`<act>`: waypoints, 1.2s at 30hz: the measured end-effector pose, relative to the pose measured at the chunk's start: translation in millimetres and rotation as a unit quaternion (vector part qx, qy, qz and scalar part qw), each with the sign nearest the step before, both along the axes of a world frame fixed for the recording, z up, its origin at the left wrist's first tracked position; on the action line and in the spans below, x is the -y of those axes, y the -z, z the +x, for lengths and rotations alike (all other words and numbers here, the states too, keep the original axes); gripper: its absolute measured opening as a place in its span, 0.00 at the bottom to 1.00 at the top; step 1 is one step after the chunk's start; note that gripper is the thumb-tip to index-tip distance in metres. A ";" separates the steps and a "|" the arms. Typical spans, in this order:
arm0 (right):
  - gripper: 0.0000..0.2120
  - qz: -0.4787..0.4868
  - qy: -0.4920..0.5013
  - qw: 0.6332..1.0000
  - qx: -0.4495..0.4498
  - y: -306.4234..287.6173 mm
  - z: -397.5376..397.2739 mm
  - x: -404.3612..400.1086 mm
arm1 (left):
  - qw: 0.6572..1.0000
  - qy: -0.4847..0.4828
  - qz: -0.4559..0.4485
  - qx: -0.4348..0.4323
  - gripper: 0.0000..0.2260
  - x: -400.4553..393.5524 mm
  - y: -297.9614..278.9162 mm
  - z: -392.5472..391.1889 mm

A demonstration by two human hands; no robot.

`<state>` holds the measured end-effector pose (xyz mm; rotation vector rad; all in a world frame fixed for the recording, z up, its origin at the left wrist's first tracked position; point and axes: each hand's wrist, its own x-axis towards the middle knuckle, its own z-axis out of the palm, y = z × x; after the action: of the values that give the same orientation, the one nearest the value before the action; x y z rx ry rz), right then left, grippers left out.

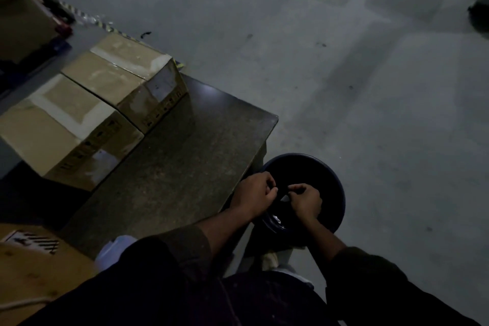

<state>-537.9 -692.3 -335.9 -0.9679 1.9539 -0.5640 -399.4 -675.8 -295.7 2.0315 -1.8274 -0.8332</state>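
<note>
Above the dark bin (336, 185), inside unreadable: left hand (258, 192) and right hand (305, 201) pinching one pale scrap (284, 197).

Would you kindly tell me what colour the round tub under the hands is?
The tub looks black, seen in the dim head view.

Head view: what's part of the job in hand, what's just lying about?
In use: left hand, right hand, both pinching a small pale item over the round dark bin.
Lying about: two taped cardboard boxes, the table, a labelled carton bottom left.
</note>
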 end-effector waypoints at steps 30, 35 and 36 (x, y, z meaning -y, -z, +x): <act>0.10 -0.057 -0.057 0.996 -0.049 15.7 -28.5 1.4 | 0.999 -0.032 -0.026 -0.002 0.04 -30.7 -10.8 11.6; 0.14 -0.036 -0.094 0.994 -0.036 15.4 -30.3 5.0 | 0.998 -0.045 -0.030 -0.012 0.03 -32.4 -13.5 13.6; 0.14 -0.041 -0.092 0.994 -0.031 14.4 -29.5 5.4 | 0.998 -0.046 -0.031 -0.015 0.03 -32.5 -14.0 13.8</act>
<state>-567.4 -697.6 -350.2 -1.2160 1.8819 -0.5184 -385.6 -643.3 -281.6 2.0368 -1.7076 -0.7689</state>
